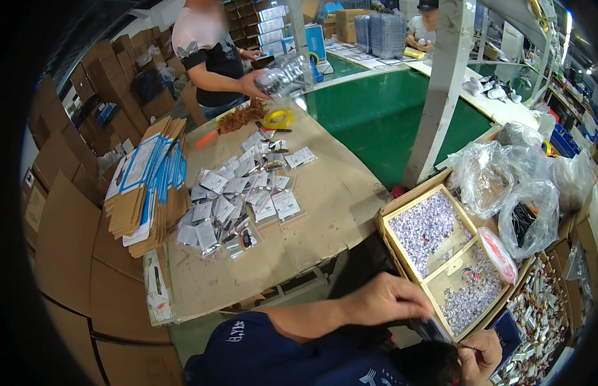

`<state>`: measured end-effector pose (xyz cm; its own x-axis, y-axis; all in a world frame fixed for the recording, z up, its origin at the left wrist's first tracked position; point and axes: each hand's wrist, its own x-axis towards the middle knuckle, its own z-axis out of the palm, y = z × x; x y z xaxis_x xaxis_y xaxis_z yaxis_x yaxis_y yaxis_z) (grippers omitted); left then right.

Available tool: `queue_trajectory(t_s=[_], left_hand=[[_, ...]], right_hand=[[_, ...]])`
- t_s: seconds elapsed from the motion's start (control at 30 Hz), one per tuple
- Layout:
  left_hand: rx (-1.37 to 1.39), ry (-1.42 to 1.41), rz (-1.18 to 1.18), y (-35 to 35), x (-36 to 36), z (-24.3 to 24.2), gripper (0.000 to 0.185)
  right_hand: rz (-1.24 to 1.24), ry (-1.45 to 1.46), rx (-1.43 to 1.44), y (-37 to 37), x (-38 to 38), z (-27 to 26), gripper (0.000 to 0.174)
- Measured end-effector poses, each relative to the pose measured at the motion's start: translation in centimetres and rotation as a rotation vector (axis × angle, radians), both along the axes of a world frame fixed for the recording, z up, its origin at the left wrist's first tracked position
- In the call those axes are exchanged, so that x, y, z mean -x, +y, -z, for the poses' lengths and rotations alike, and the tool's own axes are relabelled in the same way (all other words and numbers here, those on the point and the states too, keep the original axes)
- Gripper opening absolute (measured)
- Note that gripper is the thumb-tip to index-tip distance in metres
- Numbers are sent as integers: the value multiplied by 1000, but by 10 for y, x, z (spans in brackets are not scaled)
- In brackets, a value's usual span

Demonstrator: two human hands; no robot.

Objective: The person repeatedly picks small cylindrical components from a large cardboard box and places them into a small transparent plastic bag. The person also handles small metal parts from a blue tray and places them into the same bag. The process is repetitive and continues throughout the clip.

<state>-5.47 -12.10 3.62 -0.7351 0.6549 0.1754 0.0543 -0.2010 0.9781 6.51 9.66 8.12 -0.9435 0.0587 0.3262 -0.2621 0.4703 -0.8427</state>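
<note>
My left hand is over the near corner of a wooden two-compartment tray, its fingers at the upper edge of a blurred, partly clear plastic bag. My right hand pinches the bag's lower end by the tray's front corner. Small whitish-violet pieces fill much of the far compartment. More of them, with a few red and dark bits, lie in the near one. A clear bag with red contents leans on the tray's right rim. What is inside the bag between my hands is too blurred to tell.
Many filled zip bags and flattened printed cartons lie on the worktable. Small silvery parts with wires fill a box at right. A post rises beyond. A co-worker holds a wrapped bundle; another person sits farther back.
</note>
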Motion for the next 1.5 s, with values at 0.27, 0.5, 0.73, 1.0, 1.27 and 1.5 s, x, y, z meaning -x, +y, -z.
queue_trajectory(t_s=[0.27,0.5,0.73,1.0,1.27,1.5], left_hand=[[181,221,-1164,-154,64,-13,14],[869,525,-1267,-255,90,15,33],[1552,737,-758,-266,106,64,41],[1411,583,-784,-250,137,46,32],[882,737,-455,-122,109,3,23],[725,717,-344,-80,82,-28,23]], right_hand=[[138,-27,45,2,2,16,15],[76,-134,10,-4,6,18,12],[-105,-138,-177,-2,23,14,10],[-128,-257,-414,29,33,13,13],[177,-62,-760,93,118,46,22],[354,-178,-1005,101,153,64,39]])
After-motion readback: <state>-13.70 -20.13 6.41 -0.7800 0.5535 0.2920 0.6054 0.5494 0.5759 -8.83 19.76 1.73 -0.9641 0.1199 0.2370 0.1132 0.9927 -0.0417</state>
